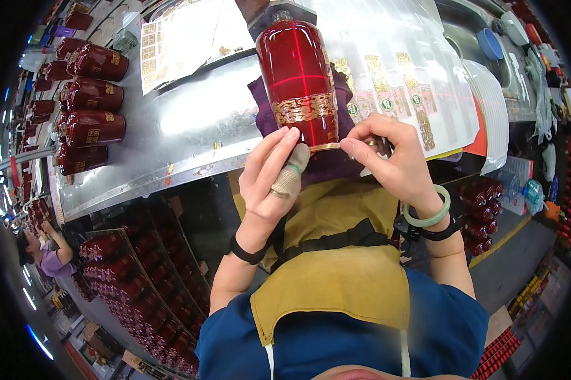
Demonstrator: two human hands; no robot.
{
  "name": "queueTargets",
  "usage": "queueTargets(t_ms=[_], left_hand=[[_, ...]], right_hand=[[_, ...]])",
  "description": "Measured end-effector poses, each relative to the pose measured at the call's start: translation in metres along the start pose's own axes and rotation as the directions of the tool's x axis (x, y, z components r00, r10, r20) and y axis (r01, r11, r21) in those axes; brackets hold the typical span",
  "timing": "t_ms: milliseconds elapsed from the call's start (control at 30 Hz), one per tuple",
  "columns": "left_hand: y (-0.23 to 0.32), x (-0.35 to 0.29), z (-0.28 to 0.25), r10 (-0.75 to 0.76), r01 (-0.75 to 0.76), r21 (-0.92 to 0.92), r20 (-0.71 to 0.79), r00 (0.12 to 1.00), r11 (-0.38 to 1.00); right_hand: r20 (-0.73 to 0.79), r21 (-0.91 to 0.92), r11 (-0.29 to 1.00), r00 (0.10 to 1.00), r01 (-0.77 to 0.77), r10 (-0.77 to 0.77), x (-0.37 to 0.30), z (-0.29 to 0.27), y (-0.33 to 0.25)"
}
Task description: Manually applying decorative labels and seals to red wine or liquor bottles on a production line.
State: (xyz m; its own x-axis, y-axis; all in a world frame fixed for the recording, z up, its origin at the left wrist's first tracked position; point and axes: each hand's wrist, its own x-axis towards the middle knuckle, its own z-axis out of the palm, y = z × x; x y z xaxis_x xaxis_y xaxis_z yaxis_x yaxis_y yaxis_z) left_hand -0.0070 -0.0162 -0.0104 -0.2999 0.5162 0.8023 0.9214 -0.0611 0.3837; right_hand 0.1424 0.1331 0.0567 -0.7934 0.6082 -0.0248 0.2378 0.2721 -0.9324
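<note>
A dark red glass bottle [292, 63] lies on a dark purple cloth [342, 95], its neck pointing away from me and its base nearest me. A broad gold ornamental band wraps its lower part; red laser lines cross on it. My left hand [273, 171] closes on the left side of the base, its thumb in a pale cloth finger cover pressing at the edge. Along the base runs a narrow gold strip [325, 147]. Its right end is pinched between thumb and forefinger of my right hand [393, 149], which wears a green bangle [431, 209].
Sheets of gold labels [387, 82] lie right of the bottle, and another label sheet [159, 50] lies left. Several red bottles [95, 95] stand on the metal table's [190, 136] left side. Racks of bottles [140, 272] fill the lower left, where another person [51, 253] works.
</note>
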Motion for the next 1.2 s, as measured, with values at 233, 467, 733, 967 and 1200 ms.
queueTargets(t_ms=[233, 467, 733, 967, 1200], left_hand=[[0.002, -0.01, 0.0, -0.125, 0.125, -0.002, 0.002, 0.992, 0.992], [0.001, -0.009, 0.0, -0.021, 0.02, 0.056, 0.018, 1.0, 0.998], [0.009, -0.007, -0.001, 0.021, -0.03, 0.154, 0.06, 0.998, 0.988], [0.007, 0.004, 0.004, -0.024, 0.023, 0.029, 0.037, 0.999, 0.999], [0.002, -0.006, -0.001, -0.073, 0.073, 0.001, 0.006, 0.997, 0.997]], right_hand=[[0.042, -0.034, 0.999, 0.999, -0.018, 0.02, 0.004, -0.009, 0.005], [0.031, -0.047, 0.999, 0.999, -0.005, 0.006, 0.003, -0.011, 0.006], [0.028, -0.046, 0.999, 0.999, -0.024, 0.025, 0.003, -0.007, 0.004], [0.023, -0.023, 0.999, 0.999, -0.03, 0.031, 0.005, -0.007, 0.004], [0.04, -0.046, 0.999, 0.999, -0.026, 0.027, 0.005, -0.01, 0.002]])
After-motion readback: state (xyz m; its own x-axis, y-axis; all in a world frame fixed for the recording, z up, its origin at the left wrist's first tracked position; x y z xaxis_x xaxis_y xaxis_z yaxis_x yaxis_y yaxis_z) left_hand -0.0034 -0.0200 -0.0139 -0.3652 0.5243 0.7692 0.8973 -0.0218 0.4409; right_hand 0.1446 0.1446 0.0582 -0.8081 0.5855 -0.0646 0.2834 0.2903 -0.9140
